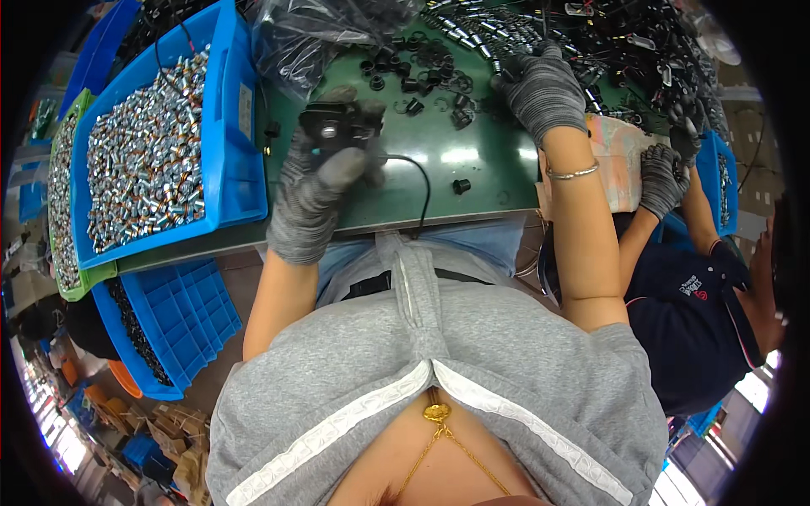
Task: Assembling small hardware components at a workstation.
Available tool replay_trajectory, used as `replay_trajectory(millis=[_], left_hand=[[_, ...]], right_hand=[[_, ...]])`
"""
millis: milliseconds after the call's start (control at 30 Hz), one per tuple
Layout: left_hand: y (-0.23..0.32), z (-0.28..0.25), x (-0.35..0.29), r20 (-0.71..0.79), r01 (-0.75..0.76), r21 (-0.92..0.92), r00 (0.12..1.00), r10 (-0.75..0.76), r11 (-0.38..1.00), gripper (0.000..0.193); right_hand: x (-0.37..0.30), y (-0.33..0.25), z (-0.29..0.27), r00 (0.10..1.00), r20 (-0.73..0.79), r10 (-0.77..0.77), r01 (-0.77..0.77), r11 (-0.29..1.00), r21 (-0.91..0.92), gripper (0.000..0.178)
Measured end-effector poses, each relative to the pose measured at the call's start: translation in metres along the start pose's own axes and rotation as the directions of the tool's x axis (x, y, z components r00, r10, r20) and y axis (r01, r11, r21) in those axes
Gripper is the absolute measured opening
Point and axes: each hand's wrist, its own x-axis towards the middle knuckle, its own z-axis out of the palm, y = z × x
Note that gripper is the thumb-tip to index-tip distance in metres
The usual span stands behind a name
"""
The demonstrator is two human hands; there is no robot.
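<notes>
My left hand [310, 198], in a grey striped knit glove, is closed around a black plastic part [339, 123] above the table's near edge. A black cable [424, 181] runs from the part and curves down toward my lap. Blur and the fingers hide the part's details. My right hand [548, 93], gloved alike, reaches to the far side, with its fingers bent down among black cylindrical pieces with silver ends [485, 38]. What its fingertips grip is hidden. Between the hands, small black caps and rings [413, 83] lie scattered, and one black cap [461, 186] sits nearer me.
A blue bin [236, 169] of small metal fittings stands at left, beside a green bin [78, 282]. A clear plastic bag [295, 46] lies behind my left hand. Black cabled parts [624, 42] heap at far right. A co-worker's gloved hand [662, 179] works close by on the right.
</notes>
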Motion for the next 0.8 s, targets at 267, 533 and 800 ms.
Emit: replay_trajectory(millis=[267,533,800], left_hand=[[-0.013,-0.001,-0.004,0.047,-0.254,0.341,0.966,0.253,0.905,0.076],[-0.032,-0.003,-0.004,0.163,-0.453,0.507,0.886,0.434,0.734,0.075],[-0.052,0.018,0.016,0.229,-0.337,0.927,0.858,0.461,0.166,0.052]], right_hand=[[0.009,-0.005,0.003,0.995,0.085,0.045,-0.047,0.999,0.022,0.038],[-0.026,0.016,-0.050,0.992,0.006,-0.124,0.078,0.658,0.749,0.031],[-0.043,-0.034,0.005,0.932,-0.314,-0.180,0.316,0.827,0.464,0.028]])
